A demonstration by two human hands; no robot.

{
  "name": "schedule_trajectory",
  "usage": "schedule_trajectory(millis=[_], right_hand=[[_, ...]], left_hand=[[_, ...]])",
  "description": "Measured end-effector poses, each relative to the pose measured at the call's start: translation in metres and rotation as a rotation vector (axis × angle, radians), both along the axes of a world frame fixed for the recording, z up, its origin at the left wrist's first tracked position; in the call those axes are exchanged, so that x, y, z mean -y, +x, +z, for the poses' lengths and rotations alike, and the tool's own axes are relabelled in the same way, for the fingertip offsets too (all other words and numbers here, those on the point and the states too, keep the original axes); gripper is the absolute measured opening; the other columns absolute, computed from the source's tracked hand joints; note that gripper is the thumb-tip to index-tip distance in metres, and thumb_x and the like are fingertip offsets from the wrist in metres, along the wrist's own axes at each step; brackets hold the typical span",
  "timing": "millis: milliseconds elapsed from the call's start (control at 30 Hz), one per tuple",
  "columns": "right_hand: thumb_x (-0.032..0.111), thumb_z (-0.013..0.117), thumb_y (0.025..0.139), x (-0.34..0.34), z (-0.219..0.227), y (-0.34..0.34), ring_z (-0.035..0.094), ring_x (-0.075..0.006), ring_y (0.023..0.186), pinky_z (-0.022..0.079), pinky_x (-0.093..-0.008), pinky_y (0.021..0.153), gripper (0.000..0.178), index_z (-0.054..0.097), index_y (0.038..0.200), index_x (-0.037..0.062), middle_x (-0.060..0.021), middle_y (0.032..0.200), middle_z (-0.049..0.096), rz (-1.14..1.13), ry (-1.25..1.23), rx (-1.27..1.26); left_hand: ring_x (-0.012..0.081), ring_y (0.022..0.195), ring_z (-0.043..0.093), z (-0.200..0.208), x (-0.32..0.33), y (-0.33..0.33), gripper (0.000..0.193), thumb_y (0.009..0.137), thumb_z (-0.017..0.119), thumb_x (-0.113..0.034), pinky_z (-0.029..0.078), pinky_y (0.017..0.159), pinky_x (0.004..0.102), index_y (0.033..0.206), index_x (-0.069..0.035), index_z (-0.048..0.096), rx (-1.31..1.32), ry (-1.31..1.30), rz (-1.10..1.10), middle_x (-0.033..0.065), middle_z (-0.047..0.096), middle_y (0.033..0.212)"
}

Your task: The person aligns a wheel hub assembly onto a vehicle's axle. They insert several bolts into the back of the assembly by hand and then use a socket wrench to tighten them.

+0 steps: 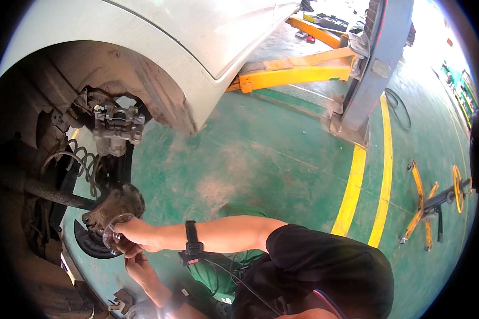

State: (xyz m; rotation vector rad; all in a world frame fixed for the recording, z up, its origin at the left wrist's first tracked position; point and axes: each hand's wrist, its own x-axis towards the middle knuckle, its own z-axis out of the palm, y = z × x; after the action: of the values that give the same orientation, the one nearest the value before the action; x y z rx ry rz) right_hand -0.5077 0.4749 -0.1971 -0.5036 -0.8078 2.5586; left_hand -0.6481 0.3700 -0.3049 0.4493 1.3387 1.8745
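My right hand [132, 234] reaches across from the right, its fingers closed over the shiny round wheel hub [110, 234] at the end of the car's axle. Just below it, my left hand [140, 269] comes up from the lower edge. Its fingertips are pinched together at the hub's lower rim; what they hold is too small to tell. Behind the hub sit a rusty knuckle [125, 203] and a curved black dust shield [90, 243]. Higher up, a grey brake caliper [118, 127] hangs inside the wheel arch, apart from both hands.
A white car body [197, 32] arches overhead. Coiled cables [82, 162] and an axle bar [56, 194] lie left. A bracket [121, 301] and round grey metal part [143, 309] are low. A yellow lift arm [292, 74], grey post [378, 69] and yellow-legged stand [426, 210] stand right.
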Motion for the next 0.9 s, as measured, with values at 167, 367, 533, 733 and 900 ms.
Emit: schedule_trajectory(millis=[167,367,533,733,900], right_hand=[[0.027,0.046,0.096,0.004,-0.007,-0.003,0.063,-0.0179,0.061,0.057,-0.0349,0.05,0.024,0.058,0.1,0.0058,-0.0058,0.074,0.06,-0.114,-0.026,-0.029],[0.028,0.05,0.096,0.001,-0.007,-0.003,0.06,-0.0148,0.063,0.056,-0.0327,0.057,0.023,0.061,0.104,0.01,-0.0032,0.078,0.06,-0.022,-0.012,0.009],[0.028,0.048,0.097,0.003,-0.001,-0.003,0.062,-0.018,0.061,0.057,-0.0353,0.054,0.025,0.059,0.101,0.0054,-0.0057,0.075,0.06,-0.003,-0.004,0.018],[0.027,0.049,0.096,0.005,-0.006,-0.006,0.06,-0.016,0.062,0.056,-0.0335,0.052,0.023,0.06,0.101,0.0066,-0.0046,0.074,0.059,-0.086,-0.046,-0.009],[0.024,0.051,0.094,0.004,-0.003,-0.009,0.058,-0.0139,0.06,0.054,-0.0314,0.05,0.02,0.061,0.101,0.008,-0.0038,0.074,0.059,-0.023,-0.008,0.013]], left_hand=[[0.0064,0.084,0.048,0.002,0.0,0.002,0.026,0.093,0.051,-0.014,0.035,0.068,0.0219,0.116,-0.005,0.059,-0.048,-0.049,0.009,-0.0032,0.058,0.102],[0.0066,0.084,0.049,0.006,0.0,0.007,0.027,0.093,0.051,-0.015,0.034,0.067,0.0224,0.117,-0.005,0.058,-0.056,-0.041,0.018,-0.0027,0.058,0.1],[0.0069,0.079,0.051,0.005,-0.001,0.007,0.021,0.093,0.054,-0.013,0.035,0.064,0.0223,0.112,-0.005,0.059,-0.023,-0.003,0.051,-0.0023,0.06,0.097],[0.0067,0.084,0.049,0.008,0.001,0.009,0.024,0.094,0.051,-0.016,0.035,0.066,0.0225,0.114,-0.005,0.059,-0.056,-0.043,0.015,-0.002,0.058,0.1],[0.0075,0.086,0.049,0.005,0.001,0.01,0.026,0.094,0.049,-0.018,0.035,0.068,0.0227,0.114,-0.004,0.059,-0.087,-0.071,0.051,-0.0011,0.056,0.1]])
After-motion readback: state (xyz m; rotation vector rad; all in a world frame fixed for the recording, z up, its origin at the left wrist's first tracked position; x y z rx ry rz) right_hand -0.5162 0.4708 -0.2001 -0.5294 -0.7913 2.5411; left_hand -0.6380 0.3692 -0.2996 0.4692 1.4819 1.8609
